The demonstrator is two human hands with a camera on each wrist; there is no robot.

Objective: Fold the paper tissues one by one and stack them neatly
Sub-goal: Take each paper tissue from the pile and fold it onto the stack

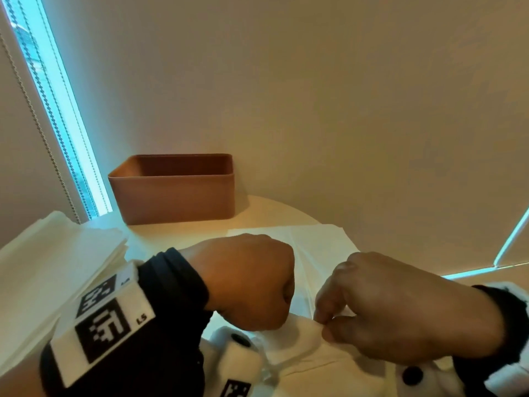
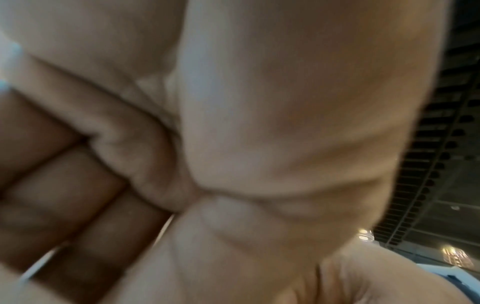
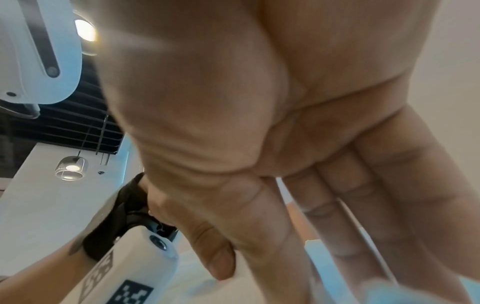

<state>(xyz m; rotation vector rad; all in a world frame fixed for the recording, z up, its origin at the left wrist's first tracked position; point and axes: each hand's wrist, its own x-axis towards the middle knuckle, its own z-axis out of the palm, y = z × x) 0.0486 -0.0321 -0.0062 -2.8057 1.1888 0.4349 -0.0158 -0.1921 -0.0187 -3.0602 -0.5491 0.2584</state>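
Note:
A white paper tissue (image 1: 315,247) lies spread on the round pale table (image 1: 272,207), its near edge lifted and creased between my hands. My left hand (image 1: 257,296) is balled into a fist over that near edge, and the tissue rises to its underside; the left wrist view shows only curled fingers (image 2: 78,185) pressed against the thumb, with a thin white sliver between them. My right hand (image 1: 326,325) pinches the same edge between thumb and forefinger, just right of the left fist. A thick stack of tissues (image 1: 48,267) sits at the left.
A brown open box (image 1: 174,193) stands at the back of the table against the wall. A window with a bead cord (image 1: 43,124) runs down the left. The table's curved edge (image 1: 329,224) passes just behind the spread tissue.

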